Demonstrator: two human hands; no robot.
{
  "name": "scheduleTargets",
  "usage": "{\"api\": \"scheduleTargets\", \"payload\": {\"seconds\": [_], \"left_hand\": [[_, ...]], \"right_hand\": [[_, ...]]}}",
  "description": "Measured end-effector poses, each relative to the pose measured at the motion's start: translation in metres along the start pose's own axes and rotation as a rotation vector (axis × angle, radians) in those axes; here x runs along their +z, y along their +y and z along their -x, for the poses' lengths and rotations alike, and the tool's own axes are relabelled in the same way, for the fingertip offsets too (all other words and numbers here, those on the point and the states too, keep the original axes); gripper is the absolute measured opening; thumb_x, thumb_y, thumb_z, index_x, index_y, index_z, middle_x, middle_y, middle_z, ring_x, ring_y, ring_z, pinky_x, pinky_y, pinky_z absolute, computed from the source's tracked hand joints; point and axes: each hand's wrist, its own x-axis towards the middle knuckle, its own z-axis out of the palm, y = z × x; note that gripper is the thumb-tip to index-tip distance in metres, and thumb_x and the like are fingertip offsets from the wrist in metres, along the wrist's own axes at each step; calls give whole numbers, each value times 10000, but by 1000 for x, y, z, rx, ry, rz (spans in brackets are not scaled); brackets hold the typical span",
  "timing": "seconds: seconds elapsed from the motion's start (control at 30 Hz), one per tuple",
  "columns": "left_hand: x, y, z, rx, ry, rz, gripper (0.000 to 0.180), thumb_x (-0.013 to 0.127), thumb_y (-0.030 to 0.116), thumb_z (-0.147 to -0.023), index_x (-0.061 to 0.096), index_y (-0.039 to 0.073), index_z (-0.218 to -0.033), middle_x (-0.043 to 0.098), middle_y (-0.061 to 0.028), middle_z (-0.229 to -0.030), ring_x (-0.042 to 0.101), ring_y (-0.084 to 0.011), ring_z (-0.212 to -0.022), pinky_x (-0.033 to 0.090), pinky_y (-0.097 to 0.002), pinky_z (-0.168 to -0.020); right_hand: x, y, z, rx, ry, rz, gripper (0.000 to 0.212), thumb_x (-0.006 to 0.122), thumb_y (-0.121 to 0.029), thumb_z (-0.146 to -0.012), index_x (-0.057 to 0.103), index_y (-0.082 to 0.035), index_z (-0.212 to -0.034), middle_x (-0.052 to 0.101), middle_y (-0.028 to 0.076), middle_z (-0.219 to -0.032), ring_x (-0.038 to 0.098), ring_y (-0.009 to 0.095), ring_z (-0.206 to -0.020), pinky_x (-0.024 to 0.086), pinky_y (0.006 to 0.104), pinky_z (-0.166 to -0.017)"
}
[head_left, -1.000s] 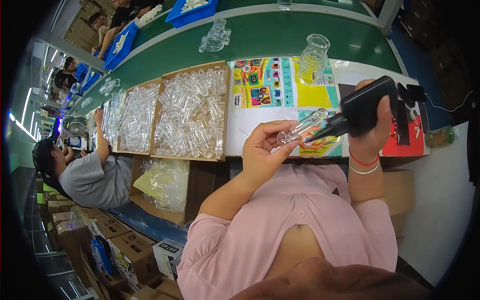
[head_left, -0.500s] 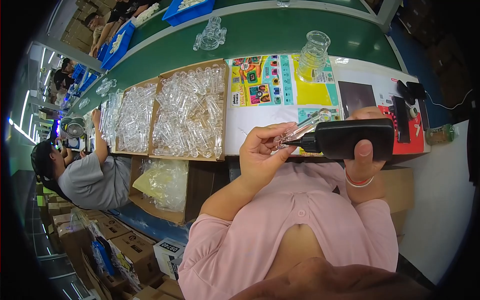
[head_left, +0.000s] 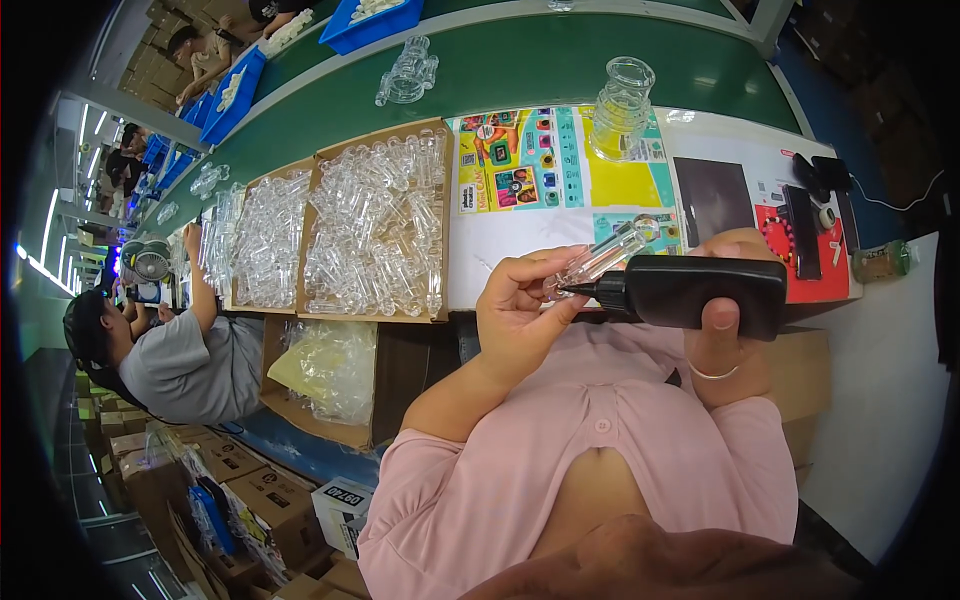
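Since black bottle (head_left: 700, 297), gripped by right hand (head_left: 718, 348), came level, nozzle (head_left: 608, 291) looks placed at clear tube (head_left: 607, 257) left hand (head_left: 522, 302) pinches

Tube lights (head_left: 52, 217) shine; the floor (head_left: 300, 437) is blue.

A strip of bare white tabletop (head_left: 475, 235) leaves passage between the tube-filled carton (head_left: 400, 318) and the left hand (head_left: 515, 310), while a black bottle (head_left: 665, 290) in the right hand (head_left: 718, 345) bars the near edge; beyond, green bench (head_left: 510, 65) lies open between a clear cluster (head_left: 407, 75) and an upright clear vessel (head_left: 622, 110).
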Motion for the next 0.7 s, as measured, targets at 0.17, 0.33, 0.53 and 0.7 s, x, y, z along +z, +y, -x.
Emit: {"api": "scheduleTargets", "payload": {"seconds": [0.17, 0.33, 0.53, 0.7], "left_hand": [[0, 0, -1, 10, -24, -3, 339, 557, -155, -741, 432, -26, -1028, 479, -237, -1156, 533, -248, -1043, 501, -304, -830], [-1, 0, -1, 36, -54, -9, 348, 558, -158, -736, 435, -22, -1033, 478, -234, -1161, 530, -253, -1049, 503, -312, -828], [0, 2, 0, 17, -46, -40, 336, 616, -86, -740, 441, -26, -1020, 491, -254, -1131, 520, -273, -1058, 512, -322, -820], [-5, 0, 2, 40, -65, -112, 359, 601, -120, -727, 456, -26, -1042, 491, -237, -1149, 533, -255, -1043, 507, -311, -817]], "right_hand": [[2, -1, -3, 103, 46, -24, 552, 595, -477, -779, 440, -15, -1039, 458, 100, -932, 484, 152, -794, 443, 265, -691], [1, -5, -5, 245, 45, -168, 550, 636, -433, -765, 437, -5, -1048, 458, 96, -943, 488, 151, -817, 447, 264, -710], [3, 1, -10, 77, 75, -197, 374, 601, -272, -809, 509, 64, -945, 543, 142, -865, 544, 182, -743, 446, 259, -657], [0, -1, -11, 49, 52, -163, 361, 606, -260, -805, 517, 63, -938, 543, 144, -862, 544, 181, -745, 445, 259, -655]]}}
